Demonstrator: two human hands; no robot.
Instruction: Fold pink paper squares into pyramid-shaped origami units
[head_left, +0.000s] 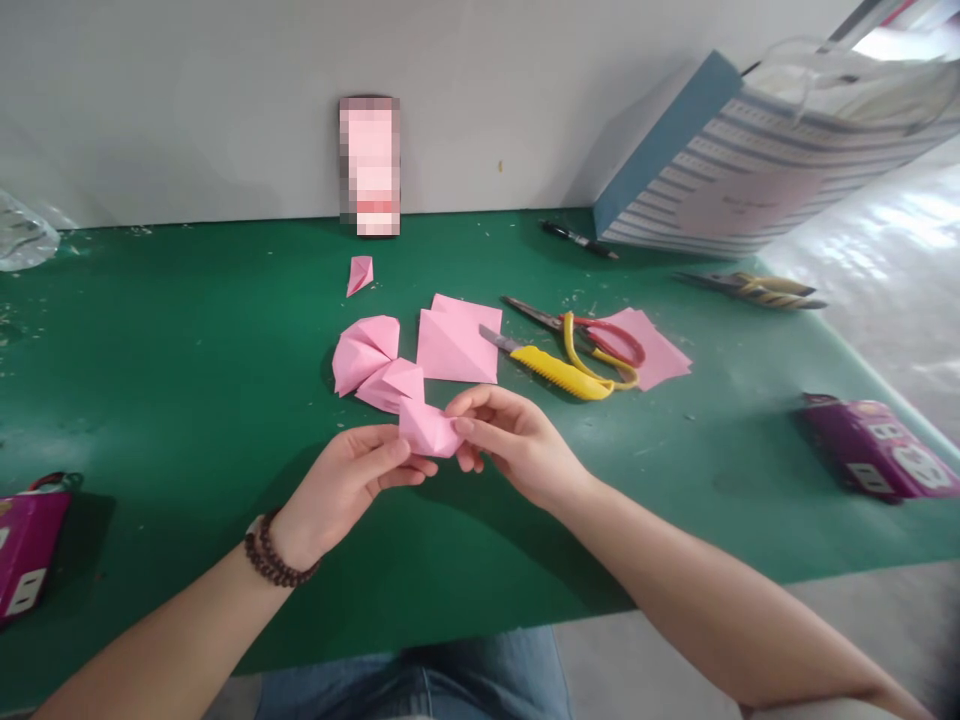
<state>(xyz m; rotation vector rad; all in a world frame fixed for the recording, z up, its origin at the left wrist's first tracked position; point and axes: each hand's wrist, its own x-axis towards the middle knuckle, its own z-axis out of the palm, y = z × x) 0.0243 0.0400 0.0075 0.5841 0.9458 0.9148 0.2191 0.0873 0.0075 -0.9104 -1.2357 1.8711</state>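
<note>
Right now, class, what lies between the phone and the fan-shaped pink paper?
One small folded pink paper lies there on the green table, in the head view.

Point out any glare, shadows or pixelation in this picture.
Head view throughout: coarse pixels cover the upright phone-like object; pale glare washes the green tabletop toward the right; the striped bag shadows the wall; the held pink paper shows readable folds.

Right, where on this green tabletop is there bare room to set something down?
The widest mostly bare patch lies left, between the left hand, folded pink papers and left purple pack. Another lies between the right forearm, scissors and right purple pack. It's crowded centrally, where the papers, scissors and yellow-handled knife lie close together.
</note>
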